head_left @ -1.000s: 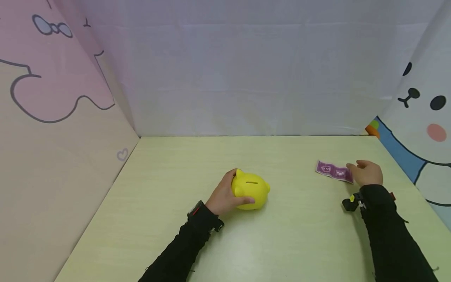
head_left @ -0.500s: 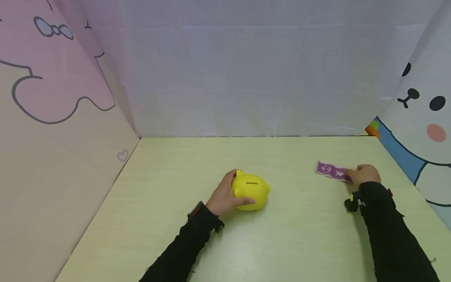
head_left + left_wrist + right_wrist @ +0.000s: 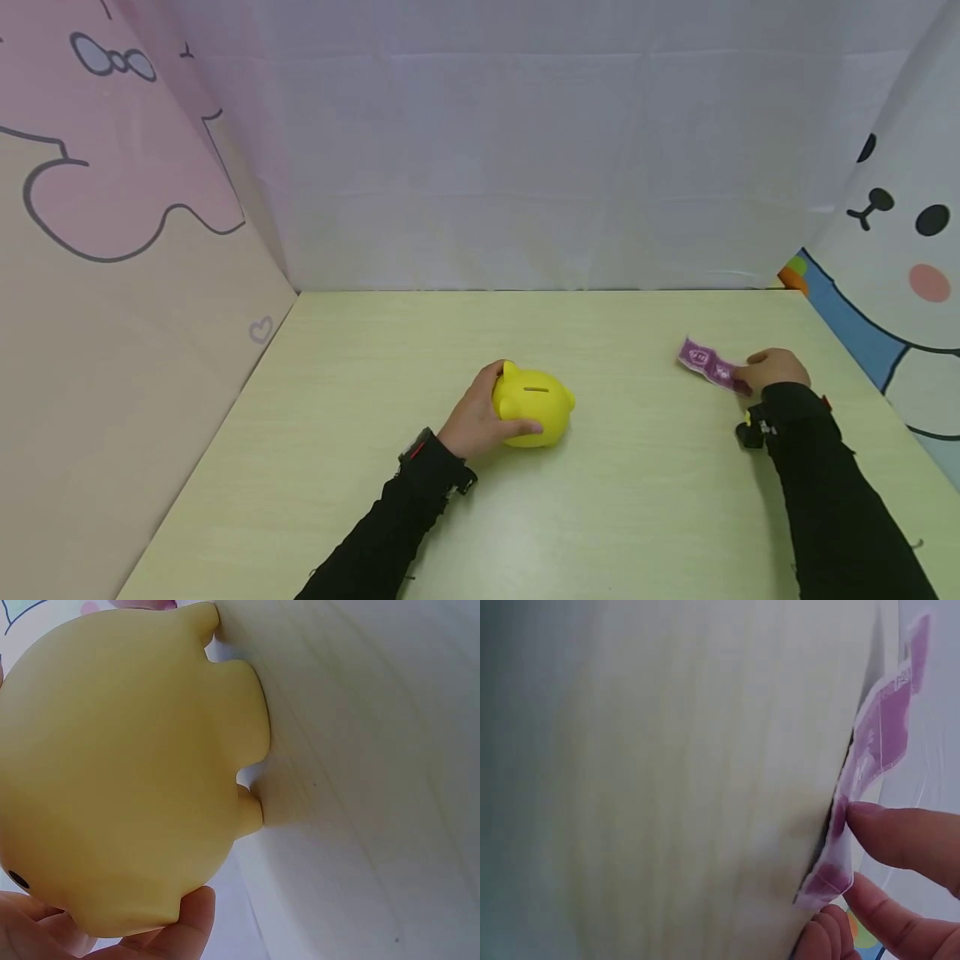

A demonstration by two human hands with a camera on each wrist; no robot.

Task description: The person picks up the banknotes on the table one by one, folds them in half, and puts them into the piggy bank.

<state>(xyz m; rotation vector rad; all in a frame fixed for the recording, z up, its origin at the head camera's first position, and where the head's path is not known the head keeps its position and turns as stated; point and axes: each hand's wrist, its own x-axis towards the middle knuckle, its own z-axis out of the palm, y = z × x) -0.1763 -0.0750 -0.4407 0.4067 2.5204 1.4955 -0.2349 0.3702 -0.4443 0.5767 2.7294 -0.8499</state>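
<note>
A yellow piggy bank [image 3: 534,407] stands upright on the table, its coin slot facing up. My left hand [image 3: 480,417] grips its left side, thumb across the front and fingers behind. In the left wrist view the piggy bank [image 3: 127,765] has its feet on the tabletop, and my fingertips [image 3: 196,919] curl by its snout. Toward the right, my right hand [image 3: 772,372] pinches the near end of a purple play banknote [image 3: 705,362]. In the right wrist view the wavy banknote [image 3: 885,724] lies between thumb and finger, its far end bent up from the table.
The pale wooden table [image 3: 420,333] runs back to a white curtain [image 3: 465,167]. Printed cloth panels rise at both sides, the right one with a cartoon bear [image 3: 900,258] close to my right arm. Dark camera straps circle both wrists.
My right fingers have closed on the banknote's right end. The note has swung slightly, with its left end shifted to the right and raised. The left hand and piggy bank stay still.
</note>
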